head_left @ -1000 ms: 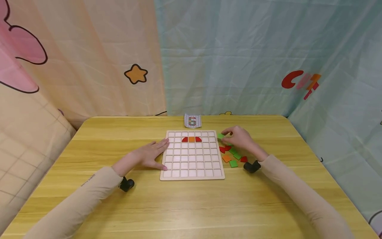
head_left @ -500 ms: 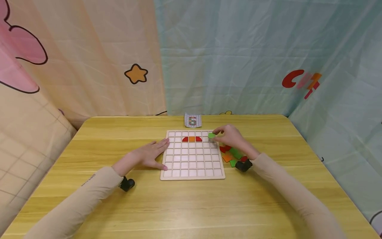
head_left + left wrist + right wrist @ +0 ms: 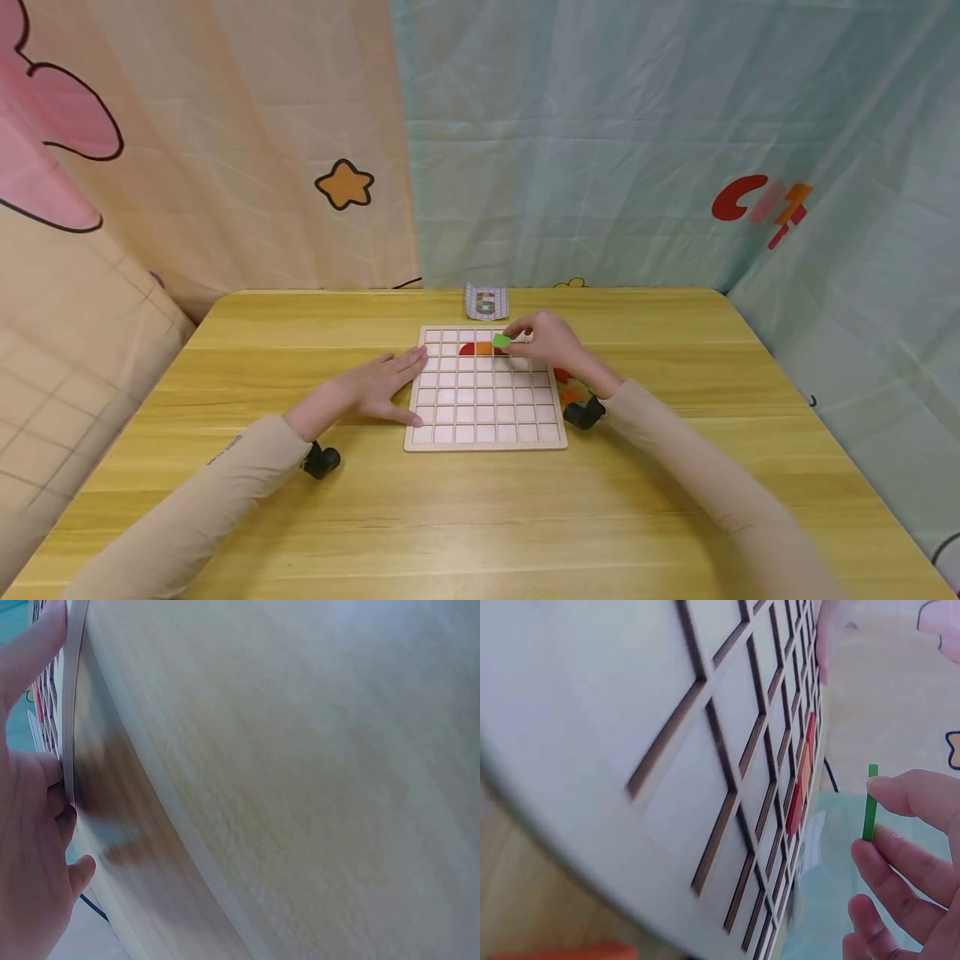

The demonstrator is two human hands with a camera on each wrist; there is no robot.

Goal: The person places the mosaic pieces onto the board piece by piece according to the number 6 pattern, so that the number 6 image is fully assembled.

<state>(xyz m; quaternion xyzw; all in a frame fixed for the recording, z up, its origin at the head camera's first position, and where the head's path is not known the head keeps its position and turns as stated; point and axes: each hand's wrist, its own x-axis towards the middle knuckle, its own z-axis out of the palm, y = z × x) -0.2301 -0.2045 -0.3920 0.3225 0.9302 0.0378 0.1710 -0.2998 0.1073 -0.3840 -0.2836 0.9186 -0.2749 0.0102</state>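
My right hand point(image 3: 549, 340) pinches a green square tile point(image 3: 501, 341) between thumb and fingers. In the right wrist view the green tile point(image 3: 871, 802) is seen edge-on, held above the pale wooden grid board point(image 3: 475, 444). A red quarter-round tile point(image 3: 467, 349) and an orange square tile point(image 3: 483, 348) lie in the board's second row from the far side. Beside the orange one, another red tile is partly covered by the green one. My left hand point(image 3: 378, 387) lies with spread fingers on the board's left edge; the left wrist view shows its fingers point(image 3: 34, 656) touching the rim.
Loose red, orange and green tiles point(image 3: 573, 388) lie right of the board, largely hidden under the right wrist. A small printed card point(image 3: 486, 302) with a coloured grid pattern rests behind the board. Curtains stand beyond the wooden table point(image 3: 480, 517).
My right hand has picked up the green tile from beside the board and carried it left, over the red tile in the second row. My left hand has stayed at the board's edge.
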